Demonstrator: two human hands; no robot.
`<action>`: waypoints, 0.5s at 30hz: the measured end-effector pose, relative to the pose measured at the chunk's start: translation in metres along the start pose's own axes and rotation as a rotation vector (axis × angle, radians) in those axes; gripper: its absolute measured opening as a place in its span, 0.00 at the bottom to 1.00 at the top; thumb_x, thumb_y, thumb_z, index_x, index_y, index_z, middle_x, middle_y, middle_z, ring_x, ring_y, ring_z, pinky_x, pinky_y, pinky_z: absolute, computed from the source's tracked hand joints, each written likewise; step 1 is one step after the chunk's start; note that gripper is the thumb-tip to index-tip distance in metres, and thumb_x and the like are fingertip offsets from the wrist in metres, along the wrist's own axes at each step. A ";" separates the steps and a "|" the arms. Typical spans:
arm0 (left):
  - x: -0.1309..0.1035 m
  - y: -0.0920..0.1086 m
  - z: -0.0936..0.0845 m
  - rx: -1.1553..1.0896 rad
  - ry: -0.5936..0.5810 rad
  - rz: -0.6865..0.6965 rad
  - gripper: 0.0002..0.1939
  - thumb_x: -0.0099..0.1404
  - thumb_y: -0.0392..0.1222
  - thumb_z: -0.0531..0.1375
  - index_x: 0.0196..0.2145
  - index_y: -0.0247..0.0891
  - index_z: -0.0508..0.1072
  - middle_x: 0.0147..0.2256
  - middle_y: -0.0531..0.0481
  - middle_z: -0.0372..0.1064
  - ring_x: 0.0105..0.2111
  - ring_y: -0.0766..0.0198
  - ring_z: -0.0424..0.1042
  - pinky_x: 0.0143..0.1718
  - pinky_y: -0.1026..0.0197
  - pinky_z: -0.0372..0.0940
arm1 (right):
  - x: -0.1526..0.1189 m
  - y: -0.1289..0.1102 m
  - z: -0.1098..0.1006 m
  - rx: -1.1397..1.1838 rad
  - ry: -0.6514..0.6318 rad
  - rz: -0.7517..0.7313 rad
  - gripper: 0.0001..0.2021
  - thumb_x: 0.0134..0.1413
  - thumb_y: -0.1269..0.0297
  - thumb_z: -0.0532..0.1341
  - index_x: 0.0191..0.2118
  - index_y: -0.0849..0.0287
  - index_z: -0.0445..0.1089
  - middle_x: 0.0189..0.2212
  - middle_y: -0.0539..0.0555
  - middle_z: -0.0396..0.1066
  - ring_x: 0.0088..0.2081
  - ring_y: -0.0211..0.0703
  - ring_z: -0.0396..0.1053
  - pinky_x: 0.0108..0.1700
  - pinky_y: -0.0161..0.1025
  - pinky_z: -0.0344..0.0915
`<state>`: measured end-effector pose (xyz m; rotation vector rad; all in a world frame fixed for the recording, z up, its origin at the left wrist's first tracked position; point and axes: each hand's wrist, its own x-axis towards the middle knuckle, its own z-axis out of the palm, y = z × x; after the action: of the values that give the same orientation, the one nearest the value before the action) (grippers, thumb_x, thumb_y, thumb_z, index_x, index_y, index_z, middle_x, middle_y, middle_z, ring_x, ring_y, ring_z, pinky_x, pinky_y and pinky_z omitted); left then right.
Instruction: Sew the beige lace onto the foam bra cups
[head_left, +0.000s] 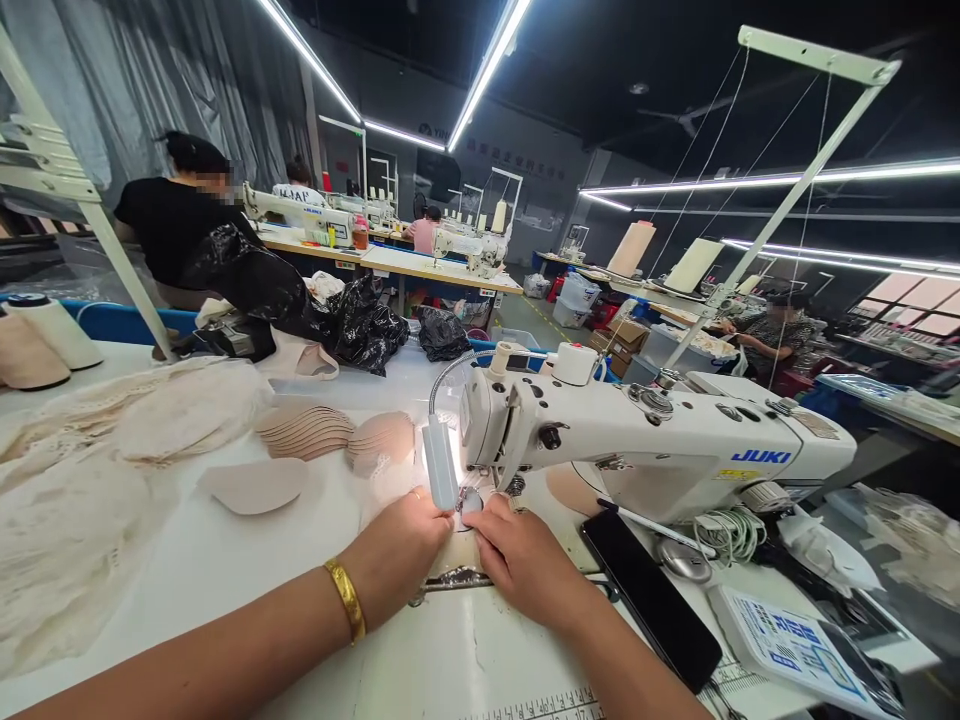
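Observation:
My left hand (409, 550), with a gold bracelet (346, 600) at the wrist, is closed beside the needle area of a white sewing machine (600, 430). Pale lace fabric (394, 482) lies just behind its fingers; whether they grip it I cannot tell. Opposite it, my right hand (525, 555) has its thumb and fingers bent together right by the presser foot. Whatever the fingertips of either hand hold is too small or hidden. A grey lamp (441, 465) on a bendy neck shines down between the hands and the machine head.
Beige cup pads (304, 430) and cream lace pieces (82, 540) lie to the left. Right of my hands are a black phone (649, 600), a white pen (660, 528) and a plastic case (802, 640). Black bags (367, 325) sit behind. Other people work at machines farther off.

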<state>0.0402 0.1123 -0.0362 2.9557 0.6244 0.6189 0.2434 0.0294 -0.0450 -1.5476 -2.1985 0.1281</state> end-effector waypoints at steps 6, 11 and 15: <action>-0.001 0.006 0.016 0.024 0.021 -0.167 0.11 0.61 0.26 0.60 0.29 0.41 0.65 0.26 0.53 0.66 0.27 0.61 0.66 0.30 0.60 0.64 | 0.000 -0.002 -0.001 0.015 -0.012 0.008 0.16 0.65 0.77 0.54 0.50 0.54 0.73 0.35 0.53 0.70 0.33 0.47 0.65 0.33 0.39 0.60; 0.005 0.006 0.014 0.011 -0.008 -0.207 0.10 0.63 0.29 0.60 0.28 0.40 0.66 0.26 0.51 0.65 0.29 0.58 0.66 0.31 0.59 0.64 | -0.001 -0.001 0.000 0.034 -0.020 0.004 0.15 0.66 0.77 0.53 0.48 0.54 0.72 0.35 0.53 0.69 0.33 0.46 0.65 0.33 0.39 0.60; 0.011 0.008 0.000 -0.010 -0.032 -0.238 0.06 0.66 0.33 0.58 0.31 0.39 0.70 0.33 0.45 0.70 0.36 0.53 0.70 0.38 0.54 0.67 | -0.001 0.000 0.002 0.030 0.006 -0.023 0.14 0.67 0.76 0.53 0.47 0.54 0.71 0.35 0.54 0.69 0.35 0.48 0.68 0.35 0.40 0.62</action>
<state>0.0522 0.1095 -0.0315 2.8145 0.9479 0.5485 0.2431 0.0290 -0.0476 -1.5041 -2.1989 0.1478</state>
